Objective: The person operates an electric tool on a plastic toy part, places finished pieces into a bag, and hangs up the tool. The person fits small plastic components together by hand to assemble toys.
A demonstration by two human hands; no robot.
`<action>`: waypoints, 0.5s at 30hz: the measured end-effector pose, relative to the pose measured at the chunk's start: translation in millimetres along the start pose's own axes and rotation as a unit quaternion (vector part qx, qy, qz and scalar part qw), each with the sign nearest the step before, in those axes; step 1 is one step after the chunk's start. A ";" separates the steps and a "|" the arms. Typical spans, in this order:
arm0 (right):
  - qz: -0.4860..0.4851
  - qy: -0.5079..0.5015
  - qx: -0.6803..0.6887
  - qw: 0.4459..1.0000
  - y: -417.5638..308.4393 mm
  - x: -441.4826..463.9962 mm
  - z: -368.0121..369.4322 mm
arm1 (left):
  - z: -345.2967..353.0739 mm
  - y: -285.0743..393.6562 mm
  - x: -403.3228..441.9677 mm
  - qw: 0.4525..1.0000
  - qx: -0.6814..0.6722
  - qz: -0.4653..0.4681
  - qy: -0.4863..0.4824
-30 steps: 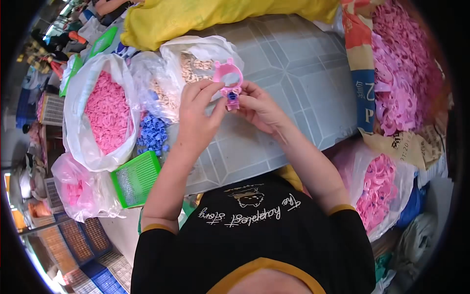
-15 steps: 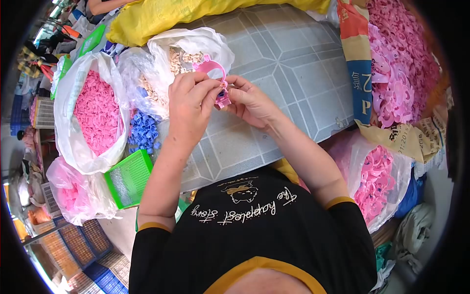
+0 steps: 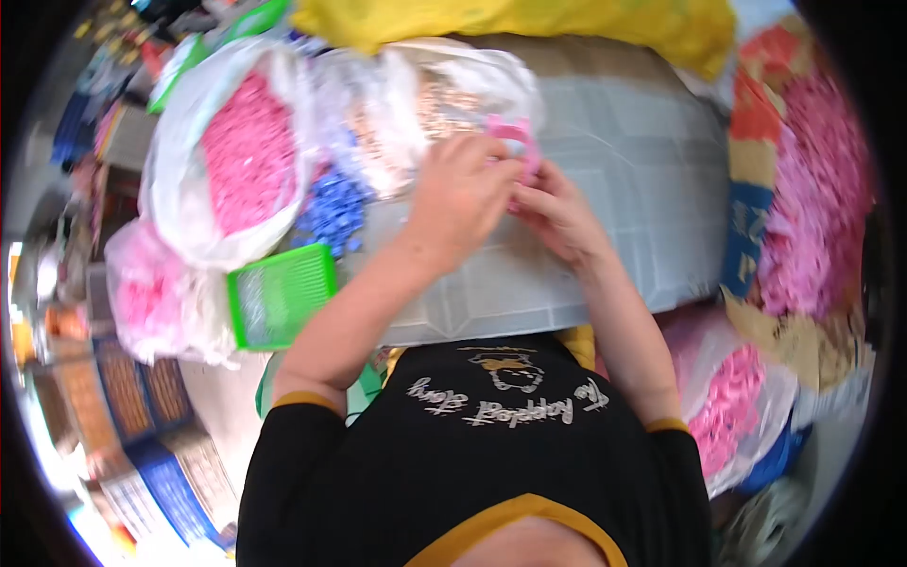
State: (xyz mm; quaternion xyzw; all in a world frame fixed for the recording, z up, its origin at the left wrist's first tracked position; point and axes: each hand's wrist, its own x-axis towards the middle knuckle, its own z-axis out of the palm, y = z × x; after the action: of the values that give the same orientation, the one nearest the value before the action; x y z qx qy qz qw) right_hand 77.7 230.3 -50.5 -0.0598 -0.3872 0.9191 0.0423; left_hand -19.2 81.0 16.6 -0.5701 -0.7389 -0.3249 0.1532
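Both hands meet over the grey tiled-pattern tabletop [image 3: 624, 208], around a pink curved plastic band [image 3: 525, 142] with small knobs at its upper end. My left hand [image 3: 465, 194] is closed, its fingertips pinching the band from the left. From the right, my right hand [image 3: 563, 213] also grips it, thumb and fingers closed on its lower part. The fingers cover that lower part, and blur hides the detail there. Just beyond the hands lies an open white bag of small beige pieces [image 3: 446, 106]. Blue plastic pieces [image 3: 333, 210] are heaped left of my left hand.
On the left stand a white bag of pink pieces [image 3: 248, 151], a green basket [image 3: 282, 295] and a smaller pink-filled bag [image 3: 146, 293]. A yellow sack [image 3: 529, 26] lies along the far edge. Pink parts fill a large sack [image 3: 817, 198] and a clear bag [image 3: 727, 406] at the right.
The camera view has shifted and blurred, so the table and bags sit farther right in the picture. Both hands still hold the pink band, which now appears turned, with less of its loop showing.
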 end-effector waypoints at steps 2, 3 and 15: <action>-0.011 0.024 -0.006 1.000 -4.2 -4.3 11.8 | -10.8 4.6 -6.9 0.999 -0.010 -0.026 0.030; -0.019 0.036 -0.010 0.999 -5.3 -4.8 14.8 | -23.1 3.0 -15.0 0.999 0.009 -0.039 0.033; -0.009 0.051 -0.102 0.993 4.2 -8.6 9.9 | -142.3 -151.5 -123.4 0.883 0.283 -0.369 0.069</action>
State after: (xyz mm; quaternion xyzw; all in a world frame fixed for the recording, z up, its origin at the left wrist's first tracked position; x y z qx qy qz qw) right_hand 84.7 219.4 -45.9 -0.1069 -0.4765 0.8704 0.0636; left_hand -145.0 -124.9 2.2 -0.1650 -0.9439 -0.1736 0.2271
